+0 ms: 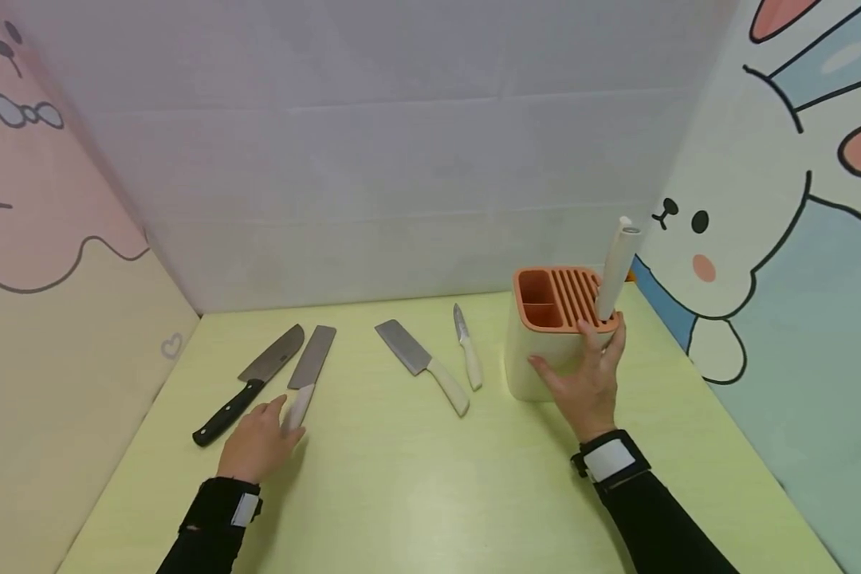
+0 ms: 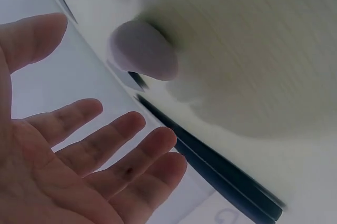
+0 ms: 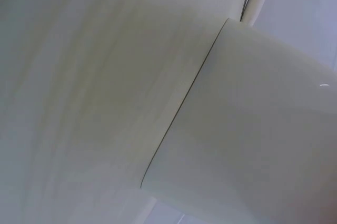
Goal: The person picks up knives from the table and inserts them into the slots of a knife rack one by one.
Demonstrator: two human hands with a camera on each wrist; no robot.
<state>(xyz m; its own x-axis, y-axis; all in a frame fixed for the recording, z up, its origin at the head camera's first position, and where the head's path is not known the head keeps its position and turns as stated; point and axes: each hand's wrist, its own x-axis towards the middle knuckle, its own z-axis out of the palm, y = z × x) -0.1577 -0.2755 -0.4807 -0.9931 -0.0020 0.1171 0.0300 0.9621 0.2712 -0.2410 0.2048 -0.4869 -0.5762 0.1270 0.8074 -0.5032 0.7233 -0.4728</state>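
Leftmost pale-handled cleaver [image 1: 304, 388] being reached for on worktop [image 1: 402, 486], left hand [image 1: 256, 442] unclosed.
Stiffness, blade-heaviness being expected; handle [image 1: 298, 408] being favoured for grip; knife block [image 1: 520, 359] being steadied by spread right hand [image 1: 590, 387].

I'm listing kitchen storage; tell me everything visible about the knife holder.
The knife holder stands upright on the table: a pale, smooth, rounded, plastic-looking body under an orange top with two compartments at left and parallel slots beside them. At least one white handle protrudes from its right end. The right hand touches its front.
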